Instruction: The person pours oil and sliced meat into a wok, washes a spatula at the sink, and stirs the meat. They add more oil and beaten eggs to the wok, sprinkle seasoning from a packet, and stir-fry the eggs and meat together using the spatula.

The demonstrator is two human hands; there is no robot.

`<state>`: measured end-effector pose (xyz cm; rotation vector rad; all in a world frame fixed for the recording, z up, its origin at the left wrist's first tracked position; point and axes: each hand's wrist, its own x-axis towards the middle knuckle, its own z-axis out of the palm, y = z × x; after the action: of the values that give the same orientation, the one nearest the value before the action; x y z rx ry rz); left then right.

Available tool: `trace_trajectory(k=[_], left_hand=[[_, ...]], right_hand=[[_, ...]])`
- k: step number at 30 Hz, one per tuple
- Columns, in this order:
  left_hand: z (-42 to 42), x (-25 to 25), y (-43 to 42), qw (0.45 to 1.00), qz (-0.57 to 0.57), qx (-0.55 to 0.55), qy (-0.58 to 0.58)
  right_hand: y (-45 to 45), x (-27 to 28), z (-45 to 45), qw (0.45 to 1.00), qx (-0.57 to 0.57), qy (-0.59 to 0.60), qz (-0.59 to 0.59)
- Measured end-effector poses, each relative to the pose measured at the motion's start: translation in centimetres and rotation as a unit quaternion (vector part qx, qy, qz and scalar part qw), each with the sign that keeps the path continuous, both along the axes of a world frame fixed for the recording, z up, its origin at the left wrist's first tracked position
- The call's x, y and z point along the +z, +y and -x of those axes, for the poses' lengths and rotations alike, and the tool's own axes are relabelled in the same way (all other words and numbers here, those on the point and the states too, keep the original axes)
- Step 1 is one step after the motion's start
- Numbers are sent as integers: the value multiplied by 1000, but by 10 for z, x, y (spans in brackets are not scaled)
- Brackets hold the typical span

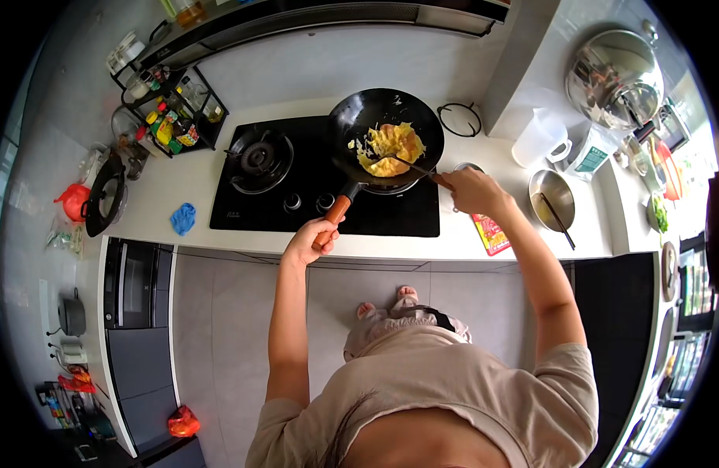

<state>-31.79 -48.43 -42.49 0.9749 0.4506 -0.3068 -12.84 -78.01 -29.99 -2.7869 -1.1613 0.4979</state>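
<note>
Across the wide black glass hob [309, 175], I've got a round black wok [352, 117] w/ lumpy yellow egg-like food [398, 140] inside. L hand [313, 239] wraps its orange-brown wooden handle [338, 209]; R hand [479, 193] is closed on a thin dark utensil [412, 165]. Prob. mid-stir; next stroke calls for a steady wok. Utensil tip's hard to make out.

Your left hand [314, 238] grips the orange-brown handle [338, 211] of the black wok [352, 109] on the stove [254, 217], your right hand [478, 193] holds a utensil [414, 166] at the yellow food [397, 143] inside, and the desk [153, 195] bears a blue cloth [183, 219] leftward, a steel bowl [561, 193] rightward
</note>
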Motion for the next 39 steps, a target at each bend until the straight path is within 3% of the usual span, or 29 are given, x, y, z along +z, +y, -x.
trace_trajectory(k=[4,8,15,18,24,30,39], left_hand=[[1,-1,0,1000,-2,-3,0],[0,-2,1,1000,0,-6,-4],[0,-1,-1,1000,4,-3,1],[0,-1,0,1000,4,-4,1],[0,-1,0,1000,2,-4,5],[0,-4,1,1000,3,-4,0],[1,-2,0,1000,3,-6,7]], right_hand=[[9,-14,-17,1000,-7,-11,-8],[35,-65,-36,995,-48,-58,-65],[5,-24,-19,1000,24,-9,11],[6,-18,-21,998,39,-51,-4],[45,-53,-32,996,-20,-77,-38],[12,-5,-15,999,29,-30,5],[46,-34,-34,997,4,-71,3]])
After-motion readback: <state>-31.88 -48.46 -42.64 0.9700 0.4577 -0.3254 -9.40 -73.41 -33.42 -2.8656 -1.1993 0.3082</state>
